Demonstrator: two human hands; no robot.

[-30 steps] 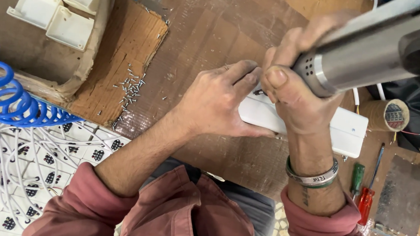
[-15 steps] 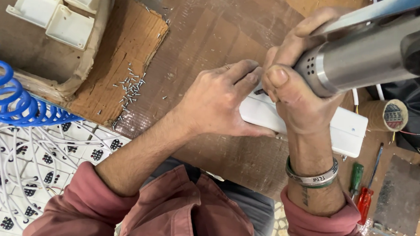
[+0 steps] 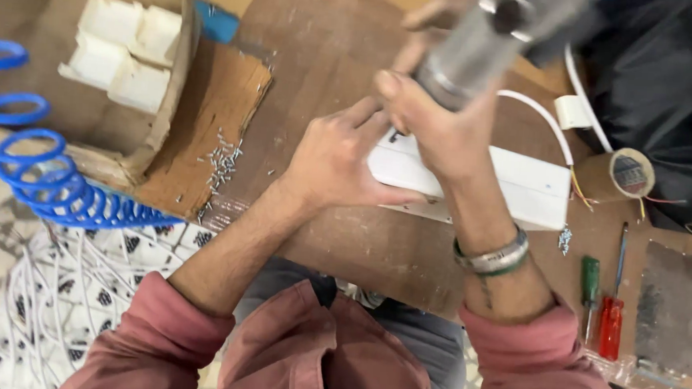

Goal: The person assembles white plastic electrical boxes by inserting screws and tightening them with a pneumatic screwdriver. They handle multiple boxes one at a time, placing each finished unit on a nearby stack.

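On the table (image 3: 323,49), the left hand (image 3: 336,158) presses flat on the white box (image 3: 522,189); the right hand (image 3: 438,124) grips a metal tool (image 3: 483,47) above it.

Wooden workbench (image 3: 323,41), white casing (image 3: 523,185), loose screws (image 3: 221,163), screwdrivers (image 3: 599,302)

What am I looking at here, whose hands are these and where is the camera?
One picture, from a camera worn on a person's head, looking down at their own bare hands over a wooden table. The left hand presses on a long white casing. The right hand grips a grey metal power tool, blurred, above that casing. Around them: loose screws, a blue coiled hose, a box of white parts, a tape roll, and green and red screwdrivers.
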